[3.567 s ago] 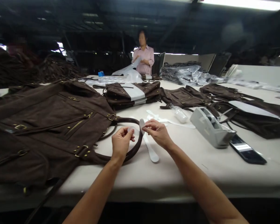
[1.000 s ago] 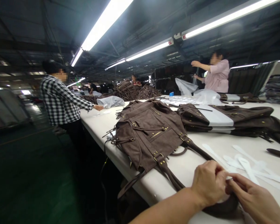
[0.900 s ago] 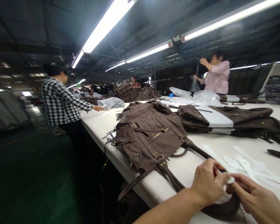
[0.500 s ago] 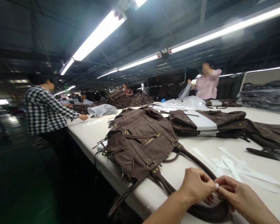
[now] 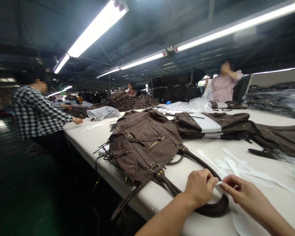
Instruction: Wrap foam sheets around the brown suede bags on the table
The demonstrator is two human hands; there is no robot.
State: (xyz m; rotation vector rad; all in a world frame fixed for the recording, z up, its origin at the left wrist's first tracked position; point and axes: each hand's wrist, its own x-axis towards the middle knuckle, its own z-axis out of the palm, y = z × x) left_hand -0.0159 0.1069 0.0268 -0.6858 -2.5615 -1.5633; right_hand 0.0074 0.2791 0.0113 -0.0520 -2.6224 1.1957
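A dark brown bag (image 5: 147, 141) with brass fittings lies on the pale table, its long handle looping toward me. Over that handle's near end, my left hand (image 5: 203, 186) is closed, pinching one end of a small white strip (image 5: 219, 183). My right hand (image 5: 238, 188) pinches the strip's other side, just right of my left fingertips. Part of a white sheet piece (image 5: 241, 221) shows below my right hand. Several white strips (image 5: 253, 173) lie loosely on the table beyond my hands.
More brown bags (image 5: 236, 123), one wrapped with a white band, lie behind on the table (image 5: 88, 144). A person in a checked shirt (image 5: 36, 111) stands at the left edge; a person in pink (image 5: 225, 87) stands across. Clear plastic (image 5: 103, 113) lies near the left edge.
The view has shifted slightly. My hands have moved a little apart, and more of the white strip shows between them. The person in pink has moved the plastic bag closer to the body.
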